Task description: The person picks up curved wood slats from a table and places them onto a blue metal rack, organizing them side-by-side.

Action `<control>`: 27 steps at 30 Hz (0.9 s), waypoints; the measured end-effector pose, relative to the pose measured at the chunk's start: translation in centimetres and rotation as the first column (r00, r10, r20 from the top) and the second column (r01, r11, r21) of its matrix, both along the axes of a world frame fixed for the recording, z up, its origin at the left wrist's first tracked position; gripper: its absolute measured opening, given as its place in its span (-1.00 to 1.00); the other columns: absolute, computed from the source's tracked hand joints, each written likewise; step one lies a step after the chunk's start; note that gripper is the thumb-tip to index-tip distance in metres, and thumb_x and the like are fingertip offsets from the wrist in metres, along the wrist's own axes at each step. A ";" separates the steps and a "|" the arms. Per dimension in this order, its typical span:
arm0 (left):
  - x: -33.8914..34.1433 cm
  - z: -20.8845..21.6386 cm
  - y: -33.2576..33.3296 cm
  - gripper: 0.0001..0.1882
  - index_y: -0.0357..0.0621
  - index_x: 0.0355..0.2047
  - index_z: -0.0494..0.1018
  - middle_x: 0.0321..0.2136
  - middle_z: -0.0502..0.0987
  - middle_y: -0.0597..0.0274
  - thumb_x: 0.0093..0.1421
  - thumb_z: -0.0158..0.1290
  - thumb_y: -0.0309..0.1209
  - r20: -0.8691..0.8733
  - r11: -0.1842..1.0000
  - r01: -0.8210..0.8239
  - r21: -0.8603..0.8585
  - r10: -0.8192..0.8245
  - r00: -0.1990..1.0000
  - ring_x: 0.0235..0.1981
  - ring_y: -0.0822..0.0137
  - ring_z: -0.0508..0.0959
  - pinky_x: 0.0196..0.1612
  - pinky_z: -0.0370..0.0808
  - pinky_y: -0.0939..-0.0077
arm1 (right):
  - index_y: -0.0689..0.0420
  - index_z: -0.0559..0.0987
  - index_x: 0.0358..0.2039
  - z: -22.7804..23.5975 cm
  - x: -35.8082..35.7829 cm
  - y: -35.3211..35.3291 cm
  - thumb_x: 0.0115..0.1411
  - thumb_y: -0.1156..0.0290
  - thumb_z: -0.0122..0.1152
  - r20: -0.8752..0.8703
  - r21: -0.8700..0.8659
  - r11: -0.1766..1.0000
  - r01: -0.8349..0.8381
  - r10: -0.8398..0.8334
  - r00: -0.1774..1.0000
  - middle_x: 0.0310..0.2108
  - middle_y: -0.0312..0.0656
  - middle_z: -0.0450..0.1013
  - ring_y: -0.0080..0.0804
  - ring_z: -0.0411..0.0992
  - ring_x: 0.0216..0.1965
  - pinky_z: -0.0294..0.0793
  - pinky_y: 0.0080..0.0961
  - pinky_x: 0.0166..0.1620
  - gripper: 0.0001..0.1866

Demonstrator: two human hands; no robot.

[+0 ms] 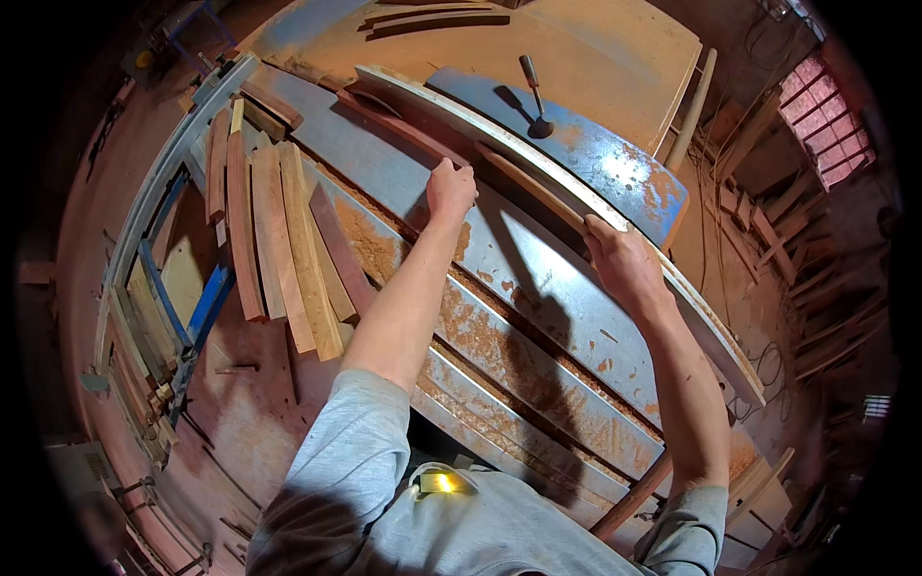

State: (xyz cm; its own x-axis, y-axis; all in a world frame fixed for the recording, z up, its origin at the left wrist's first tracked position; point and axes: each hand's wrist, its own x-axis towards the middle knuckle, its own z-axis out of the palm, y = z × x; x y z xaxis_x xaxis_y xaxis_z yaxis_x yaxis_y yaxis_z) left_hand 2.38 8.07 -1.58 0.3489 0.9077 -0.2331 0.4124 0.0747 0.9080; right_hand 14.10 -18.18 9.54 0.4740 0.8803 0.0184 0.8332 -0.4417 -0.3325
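Observation:
My left hand (450,191) is closed at the near end of a reddish wooden strip (399,127), which lies slanting across the metal machine table (384,187). My right hand (619,252) is closed around the near end of a brown wooden strip (530,187), against the long pale-edged fence (519,144). Its fingertips are partly hidden. Both strips run away from me toward the upper left. Sawdust (370,238) lies in patches on the grooved table between my arms.
Several wooden strips (274,230) lie across the table's left end. A dark-handled tool (535,91) stands on the blue metal plate (586,158) behind the fence. More curved strips (437,21) rest on the far board. Wood offcuts (768,226) are piled at the right.

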 end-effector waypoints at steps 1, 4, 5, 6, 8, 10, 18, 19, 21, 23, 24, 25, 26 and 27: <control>0.0 -0.3 0.2 -0.76 -0.35 -0.39 0.35 -0.62 0.56 -0.08 0.23 -0.02 -0.35 -0.006 0.998 0.011 0.058 -0.011 1.000 -0.61 0.14 0.61 -0.46 0.54 0.24 | 0.02 0.52 -0.17 0.2 -0.2 0.3 0.39 0.18 0.04 -0.004 -0.003 1.000 -0.002 0.002 1.000 -0.53 0.09 0.53 0.15 0.54 -0.42 0.48 0.02 -0.35 -0.79; -0.3 0.2 0.4 -0.76 -0.37 -0.36 0.35 -0.62 0.56 -0.09 0.23 -0.04 -0.35 -0.006 1.000 0.025 0.015 -0.025 1.000 -0.62 0.13 0.60 -0.46 0.54 0.24 | 0.03 0.51 -0.18 0.8 -0.8 1.3 0.39 0.17 0.04 0.025 -0.049 0.999 0.016 -0.014 1.000 -0.51 0.09 0.53 0.14 0.55 -0.39 0.49 0.01 -0.33 -0.78; -0.4 0.4 0.4 -0.77 -0.36 -0.36 0.34 -0.61 0.54 -0.04 0.22 -0.03 -0.37 -0.006 0.999 0.035 -0.015 -0.035 0.999 -0.62 0.20 0.60 -0.52 0.51 0.30 | 0.04 0.51 -0.20 0.7 -0.9 1.6 0.39 0.18 0.04 0.043 -0.051 0.999 0.010 -0.008 0.999 -0.51 0.09 0.53 0.14 0.55 -0.39 0.50 0.00 -0.32 -0.78; -0.5 0.8 0.5 -0.79 -0.35 -0.36 0.34 -0.60 0.53 0.01 0.21 -0.03 -0.39 -0.005 0.998 0.045 -0.045 -0.046 0.999 -0.63 0.26 0.59 -0.58 0.48 0.35 | 0.04 0.51 -0.20 0.7 -1.0 2.0 0.39 0.18 0.03 0.052 -0.044 0.999 0.007 -0.005 0.999 -0.51 0.09 0.53 0.14 0.55 -0.38 0.50 0.00 -0.32 -0.78; -0.7 1.0 0.4 -0.80 -0.34 -0.33 0.34 -0.58 0.52 0.05 0.20 -0.02 -0.40 0.009 0.996 0.060 -0.069 -0.060 0.998 -0.63 0.33 0.58 -0.63 0.45 0.41 | 0.05 0.50 -0.21 0.7 -1.1 2.5 0.39 0.18 0.03 0.069 -0.031 1.000 0.002 0.000 0.998 -0.50 0.09 0.53 0.14 0.55 -0.38 0.51 0.00 -0.31 -0.78; -0.8 0.7 0.0 -0.79 -0.35 -0.29 0.35 -0.56 0.53 0.05 0.20 -0.02 -0.40 0.036 0.996 0.067 -0.060 -0.064 0.997 -0.62 0.35 0.57 -0.62 0.45 0.40 | 0.06 0.50 -0.21 0.9 -1.5 2.9 0.39 0.18 0.03 0.085 -0.002 1.000 -0.016 0.016 0.996 -0.48 0.09 0.54 0.15 0.55 -0.37 0.51 0.01 -0.30 -0.77; -3.0 0.5 -5.0 -0.31 -0.56 0.31 0.13 -0.43 0.57 0.07 0.30 0.02 -0.33 0.035 0.949 0.265 0.173 -0.275 0.961 -0.53 0.39 0.58 -0.41 0.52 0.48 | 0.10 0.50 -0.24 1.3 -2.2 5.4 0.38 0.20 0.03 0.108 -0.016 0.999 -0.034 0.036 0.993 -0.45 0.08 0.56 0.14 0.56 -0.37 0.52 -0.01 -0.31 -0.77; -3.6 1.6 -6.5 -0.34 -0.54 0.26 0.20 -0.26 0.57 -0.14 0.29 0.02 -0.29 0.053 0.952 0.270 0.145 -0.279 0.959 -0.27 0.08 0.57 -0.18 0.50 0.28 | 0.10 0.50 -0.24 1.2 -2.3 5.8 0.38 0.20 0.03 0.100 -0.017 0.999 -0.032 0.034 0.994 -0.45 0.08 0.56 0.14 0.56 -0.37 0.52 -0.01 -0.31 -0.77; -4.8 3.0 -9.3 -0.37 -0.55 0.20 0.27 -0.12 0.56 -0.35 0.28 0.03 -0.27 0.113 0.949 0.298 0.103 -0.309 0.944 -0.04 -0.21 0.57 0.04 0.49 0.10 | 0.10 0.50 -0.24 1.5 -2.6 6.4 0.38 0.21 0.04 0.090 -0.020 0.999 -0.027 0.028 0.996 -0.45 0.08 0.56 0.13 0.56 -0.36 0.52 -0.02 -0.31 -0.77; -6.3 4.8 -11.5 -0.38 -0.58 0.20 0.26 -0.28 0.58 -0.26 0.28 0.04 -0.30 0.148 0.932 0.353 0.081 -0.362 0.921 -0.19 -0.12 0.61 -0.08 0.51 0.12 | 0.10 0.50 -0.25 1.2 -2.6 6.9 0.38 0.22 0.03 0.088 0.004 1.000 -0.027 0.027 0.996 -0.44 0.08 0.56 0.12 0.56 -0.35 0.52 -0.03 -0.30 -0.78; -7.2 5.9 -12.6 -0.39 -0.60 0.20 0.26 -0.36 0.59 -0.21 0.29 0.04 -0.31 0.164 0.924 0.376 0.072 -0.383 0.909 -0.27 -0.08 0.63 -0.14 0.52 0.14 | 0.10 0.50 -0.25 1.2 -2.7 7.3 0.38 0.22 0.02 0.087 0.019 0.999 -0.033 0.031 0.996 -0.44 0.08 0.56 0.12 0.57 -0.35 0.52 -0.03 -0.29 -0.78; -8.1 6.7 -13.4 -0.40 -0.58 0.20 0.26 -0.41 0.58 -0.17 0.29 0.04 -0.33 0.157 0.911 0.404 0.082 -0.412 0.898 -0.32 -0.05 0.62 -0.18 0.51 0.15 | 0.10 0.51 -0.25 1.0 -2.8 7.6 0.38 0.22 0.02 0.088 0.014 0.999 -0.037 0.036 0.995 -0.44 0.08 0.57 0.12 0.57 -0.34 0.52 -0.03 -0.29 -0.78; -9.0 7.4 -14.1 -0.40 -0.57 0.21 0.26 -0.45 0.57 -0.13 0.30 0.04 -0.34 0.150 0.897 0.432 0.091 -0.441 0.885 -0.37 -0.02 0.61 -0.22 0.50 0.16 | 0.09 0.51 -0.25 1.0 -2.9 7.9 0.38 0.22 0.02 0.091 0.008 0.999 -0.042 0.041 0.995 -0.43 0.08 0.57 0.11 0.57 -0.33 0.52 -0.03 -0.28 -0.78; -10.0 8.2 -14.8 -0.41 -0.57 0.21 0.25 -0.46 0.56 -0.11 0.30 0.04 -0.34 0.164 0.886 0.457 0.077 -0.464 0.871 -0.39 0.02 0.60 -0.23 0.50 0.19 | 0.09 0.51 -0.25 0.9 -2.8 8.2 0.38 0.22 0.01 0.094 0.002 0.999 -0.046 0.045 0.995 -0.42 0.08 0.57 0.11 0.57 -0.32 0.52 -0.03 -0.28 -0.78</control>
State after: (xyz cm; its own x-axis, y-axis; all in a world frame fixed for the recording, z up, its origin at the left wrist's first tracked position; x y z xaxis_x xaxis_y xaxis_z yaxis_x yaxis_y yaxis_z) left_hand -7.67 -6.70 6.62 0.7610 0.6407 -0.1021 0.2287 -0.1176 0.9664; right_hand 11.25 -9.99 10.46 0.4293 0.9008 0.0649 0.8801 -0.4012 -0.2538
